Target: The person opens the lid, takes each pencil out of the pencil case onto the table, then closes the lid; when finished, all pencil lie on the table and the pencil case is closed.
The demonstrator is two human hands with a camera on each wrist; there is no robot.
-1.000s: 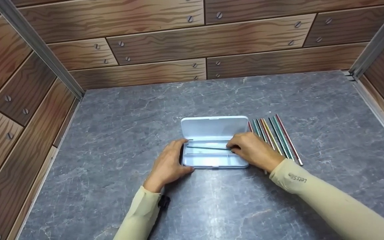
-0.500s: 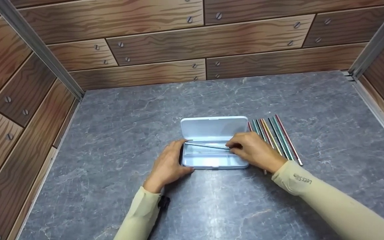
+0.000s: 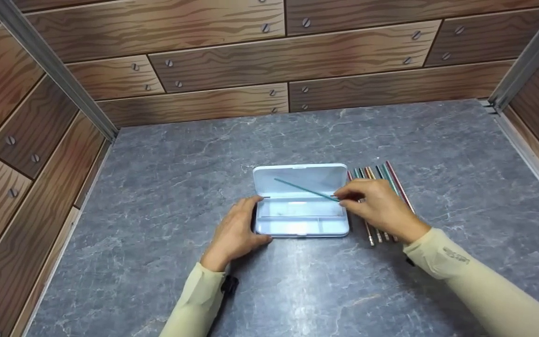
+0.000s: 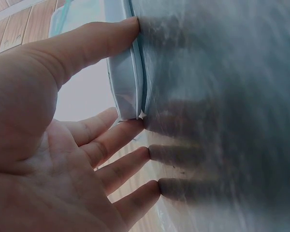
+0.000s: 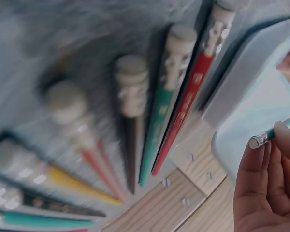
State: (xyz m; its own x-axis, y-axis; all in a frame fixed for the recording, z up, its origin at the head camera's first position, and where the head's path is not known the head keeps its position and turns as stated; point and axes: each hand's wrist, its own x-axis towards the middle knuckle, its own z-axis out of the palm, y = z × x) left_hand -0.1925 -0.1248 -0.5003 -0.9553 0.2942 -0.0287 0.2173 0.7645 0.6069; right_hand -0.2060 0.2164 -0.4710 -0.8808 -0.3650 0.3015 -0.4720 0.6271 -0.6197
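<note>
A pale plastic pencil case (image 3: 301,235) lies on the table with its hinged lid (image 3: 297,172) standing up at the back. My left hand (image 3: 235,229) holds the case's left end, thumb at the front edge and fingers along the side and back corner. Between thumb and fingers, my right hand (image 3: 384,208) pinches a green pencil (image 3: 306,189) near its metal-capped eraser end. The pencil slants over the case, its far end pointing up and left across the lid. In the right wrist view, the held pencil's eraser end (image 5: 260,139) shows at my fingertips.
Several pencils with eraser tips, among them a red pencil (image 5: 186,106) and a yellow pencil (image 5: 79,186), lie side by side just right of the case, partly under my right hand. Wood-patterned walls (image 3: 217,70) enclose the grey marbled table (image 3: 180,164).
The green pencil has risen from inside the case and tilted, its far end now against the lid in view. My right hand has shifted right with it. My left hand stays put.
</note>
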